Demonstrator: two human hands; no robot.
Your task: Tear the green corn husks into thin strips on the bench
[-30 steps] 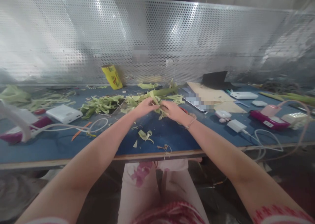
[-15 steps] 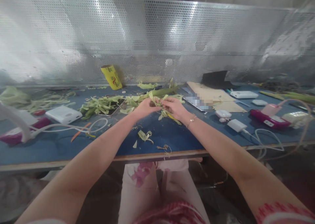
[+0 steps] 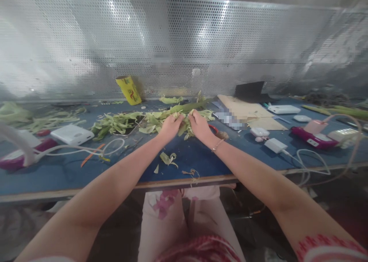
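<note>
Near the middle of the blue table, my left hand (image 3: pixel 171 126) and my right hand (image 3: pixel 200 127) are close together, knuckles up. The fingers of both are closed on pale green leaf strips (image 3: pixel 184 128), which show between and below them. A heap of similar leaf pieces (image 3: pixel 151 121) lies against my left hand. Behind my hands rests a broad green leaf (image 3: pixel 184 107). A red loop (image 3: pixel 213 129), like a scissor handle, peeks out beside my right hand, next to a small brown lump (image 3: pixel 222 135). My fingertips are partly hidden.
Another leaf pile (image 3: pixel 117 124) is at left, near a white power bank (image 3: pixel 71 134) and cables. At right are brown cardboard (image 3: pixel 247 107), a white charger (image 3: pixel 275 145) and a purple power strip (image 3: pixel 314 138). A yellow tube (image 3: pixel 129 90) leans by the perforated metal screen (image 3: pixel 86 43).
My hands have turned knuckles up and moved slightly apart, with the fingers more curled. The red loop and brown lump beside my right hand now show. The view has shifted slightly.
</note>
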